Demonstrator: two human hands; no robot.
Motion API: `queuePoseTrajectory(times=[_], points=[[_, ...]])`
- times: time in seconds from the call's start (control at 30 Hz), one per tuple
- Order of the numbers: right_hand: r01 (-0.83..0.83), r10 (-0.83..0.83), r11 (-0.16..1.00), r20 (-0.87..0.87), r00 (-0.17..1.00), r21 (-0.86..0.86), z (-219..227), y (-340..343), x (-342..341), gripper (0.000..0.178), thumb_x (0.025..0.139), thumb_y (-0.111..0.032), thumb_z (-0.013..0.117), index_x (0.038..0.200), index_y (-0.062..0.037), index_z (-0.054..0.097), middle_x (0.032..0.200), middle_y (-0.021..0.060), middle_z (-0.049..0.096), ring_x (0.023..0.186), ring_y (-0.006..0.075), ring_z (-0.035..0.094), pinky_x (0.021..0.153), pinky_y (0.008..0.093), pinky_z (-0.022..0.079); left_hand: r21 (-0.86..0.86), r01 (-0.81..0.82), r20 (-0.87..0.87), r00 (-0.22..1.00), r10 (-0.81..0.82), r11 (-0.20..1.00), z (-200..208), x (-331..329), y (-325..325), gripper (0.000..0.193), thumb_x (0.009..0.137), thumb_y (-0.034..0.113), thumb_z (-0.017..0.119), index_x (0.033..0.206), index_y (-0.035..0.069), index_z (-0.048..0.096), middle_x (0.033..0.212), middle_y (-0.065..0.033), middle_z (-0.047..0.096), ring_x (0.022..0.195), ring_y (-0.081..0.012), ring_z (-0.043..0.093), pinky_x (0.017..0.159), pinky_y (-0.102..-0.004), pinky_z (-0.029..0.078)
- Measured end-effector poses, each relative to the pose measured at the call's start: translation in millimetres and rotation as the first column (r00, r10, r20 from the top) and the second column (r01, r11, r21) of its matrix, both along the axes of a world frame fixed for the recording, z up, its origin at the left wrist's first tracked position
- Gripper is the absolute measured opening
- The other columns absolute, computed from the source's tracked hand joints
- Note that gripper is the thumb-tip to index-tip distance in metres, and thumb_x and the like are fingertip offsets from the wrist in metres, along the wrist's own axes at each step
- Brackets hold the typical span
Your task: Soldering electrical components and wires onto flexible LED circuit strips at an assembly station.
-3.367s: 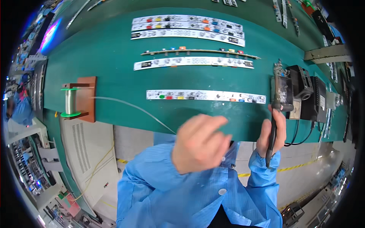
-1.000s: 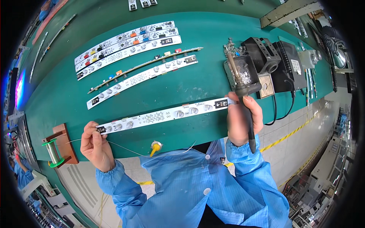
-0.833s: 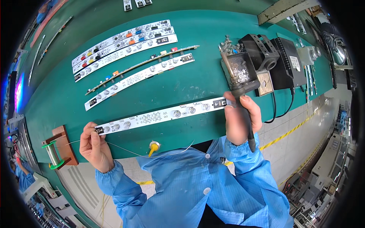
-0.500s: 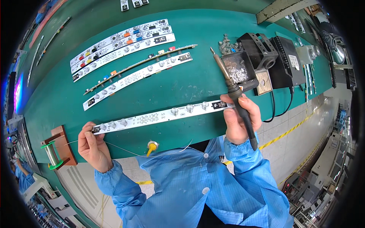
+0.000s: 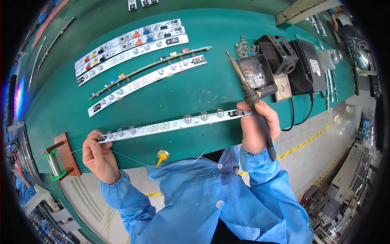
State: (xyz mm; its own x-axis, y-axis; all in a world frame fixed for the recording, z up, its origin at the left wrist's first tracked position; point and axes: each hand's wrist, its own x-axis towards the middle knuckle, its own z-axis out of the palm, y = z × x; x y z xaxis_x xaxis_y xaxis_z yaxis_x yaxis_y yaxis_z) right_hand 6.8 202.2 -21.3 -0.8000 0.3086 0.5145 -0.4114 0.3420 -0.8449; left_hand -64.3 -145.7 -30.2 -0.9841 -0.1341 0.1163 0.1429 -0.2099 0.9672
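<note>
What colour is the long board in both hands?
The board is mostly white, best seen in the head view.

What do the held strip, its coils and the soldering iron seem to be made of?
Held strip: probably rigid circuit-board laminate, coated white, with printed-looking markings.
Coils: likely bare metal wire, judging by silvery glints.
Soldering iron: metal-looking shaft, dull and browned; matte black grip, plastic or rubber, unclear which.

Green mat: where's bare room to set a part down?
Widest patch: between the held strip and nearest lying strip, rightward to the soldering iron.
Also: left of that lying strip, above the wire spool.
Crowded: right side, black tray, slotted stand, black box.
</note>
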Motion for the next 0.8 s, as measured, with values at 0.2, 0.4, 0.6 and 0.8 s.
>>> queuePoseTrajectory(times=[0.2,0.4,0.6,0.8], points=[[0.007,-0.007,1.0,-0.012,1.0,-0.008,-3.4,0.1,-1.1,0.039,0.085,-0.007,0.068,0.121,-0.0056,0.051,0.105,0.0206,0.065,0.096,0.0257,0.063,0.086,0.035,0.048,-0.041,-0.068,0.039,0.997,0.069,0.997,-1.5,1.5,1.4,0.019,0.096,0.006,0.053,0.108,-0.005,0.062,0.115,-0.0166,0.059,0.084,-0.014,0.062,0.068,-0.0212,0.055],[0.023,-0.024,1.0,-0.057,0.998,-0.021,-4.5,-1.2,-1.3,0.039,0.082,0.004,0.066,0.118,-0.0025,0.052,0.102,0.0218,0.065,0.092,0.0277,0.064,0.082,0.0368,0.05,-0.055,-0.038,0.025,0.999,0.04,0.998,-2.8,4.5,0.5,0.019,0.093,0.001,0.055,0.109,-0.006,0.063,0.119,-0.0184,0.059,0.093,-0.0161,0.063,0.073,-0.0221,0.057],[-0.009,0.009,1.0,-0.031,0.999,-0.006,-5.4,1.4,2.9,0.045,0.082,0.005,0.066,0.122,-0.0043,0.05,0.114,0.0223,0.061,0.102,0.0266,0.063,0.091,0.0357,0.048,-0.068,-0.004,-0.023,1.0,0.002,0.998,-1.2,2.3,6.2,0.023,0.09,-0.005,0.055,0.112,-0.006,0.062,0.123,-0.0221,0.056,0.099,-0.0194,0.063,0.077,-0.024,0.057],[0.003,-0.003,1.0,-0.035,0.999,-0.001,-4.2,-2.7,-1.2,0.044,0.082,0.008,0.064,0.122,-0.0042,0.05,0.118,0.0225,0.059,0.101,0.0272,0.064,0.092,0.0366,0.048,-0.099,0.055,-0.028,0.998,-0.058,0.994,-2.7,-1.5,-2.4,0.026,0.087,-0.007,0.057,0.113,-0.006,0.061,0.125,-0.0232,0.055,0.103,-0.0209,0.061,0.08,-0.0263,0.055]])
